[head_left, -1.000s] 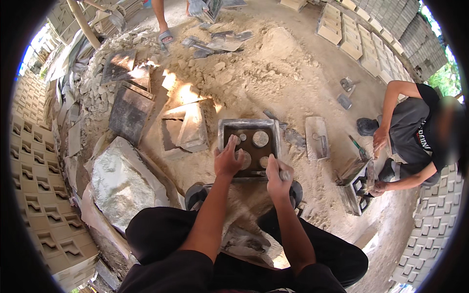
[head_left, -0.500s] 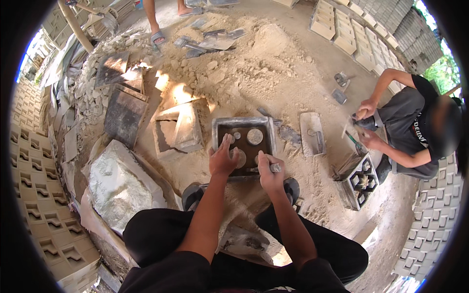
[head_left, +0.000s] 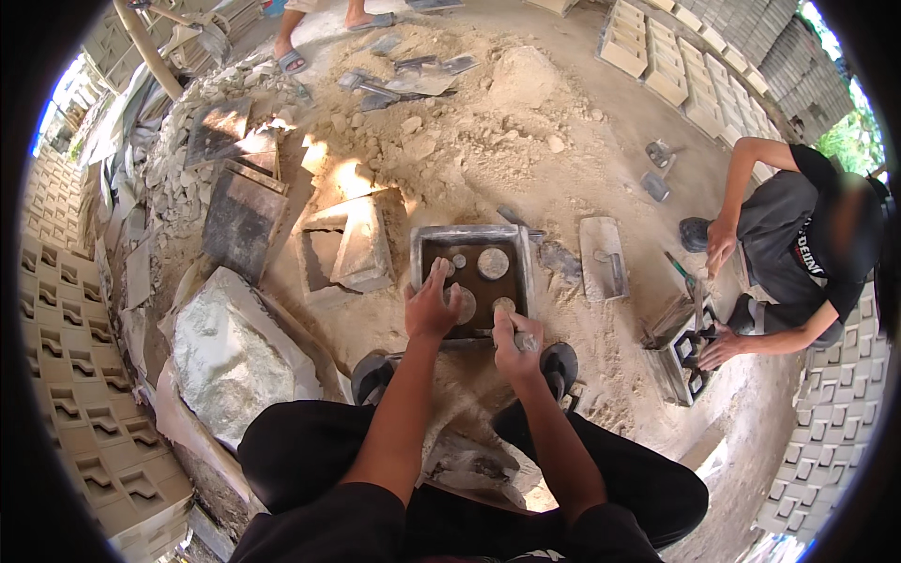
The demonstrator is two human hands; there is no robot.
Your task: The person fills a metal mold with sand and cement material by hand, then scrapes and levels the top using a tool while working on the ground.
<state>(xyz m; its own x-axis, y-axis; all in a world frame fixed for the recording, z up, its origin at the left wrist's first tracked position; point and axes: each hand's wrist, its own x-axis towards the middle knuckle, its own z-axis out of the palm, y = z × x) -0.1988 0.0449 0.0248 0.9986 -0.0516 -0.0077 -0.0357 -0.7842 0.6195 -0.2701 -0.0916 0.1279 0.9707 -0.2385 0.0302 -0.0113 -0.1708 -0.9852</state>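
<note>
Head cam: rect. grey frame (head_left: 469, 231) sits on dusty ground (head_left: 601, 342) right in front of me, stiff-walled, prob. heavy, best held by opp. outer walls; brown fill (head_left: 481, 290) looks soft, grainy + crumbly. My L grip (head_left: 430, 308) is spread w/ thumb by a pale round disc (head_left: 467, 308), prob. hard + chalky-slick, best taken by its rim. My R grip (head_left: 515, 348) curls tight round a stubby grey-ended tool (head_left: 527, 342), its full shape hidden.
</note>
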